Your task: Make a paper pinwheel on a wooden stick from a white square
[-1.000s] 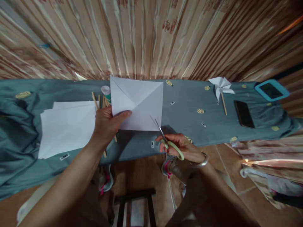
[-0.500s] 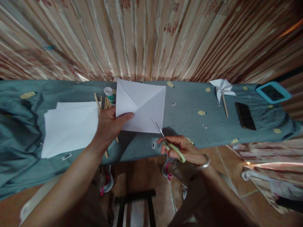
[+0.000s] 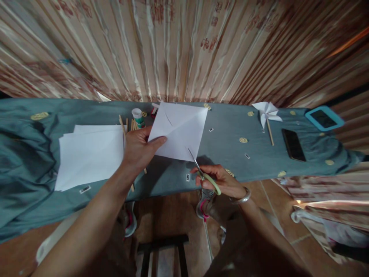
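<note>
A white square sheet of paper (image 3: 181,129) is pinched at its left edge by my left hand (image 3: 141,146), thumb on top. Crease lines cross the sheet, and a dark slit shows near its upper left corner. My right hand (image 3: 220,179) grips scissors (image 3: 211,183) with pale green handles. Their blades lie at the sheet's lower right edge and look closed or nearly so; whether paper is between them I cannot tell. Beside my left hand are several wooden sticks (image 3: 122,125), partly hidden, and a small green and white cup (image 3: 138,117).
Left of my hands lies a stack of white paper (image 3: 90,157) on the grey-green cloth (image 3: 225,148). At the right are a paper pinwheel (image 3: 267,111) on a stick, a dark phone (image 3: 293,144) and a blue-framed device (image 3: 324,118). A pleated curtain (image 3: 184,50) hangs behind.
The sheet has turned slightly and tilted in my left hand. The scissor blades, apart before, have come together at its lower right edge. The camera view has shifted a little.
</note>
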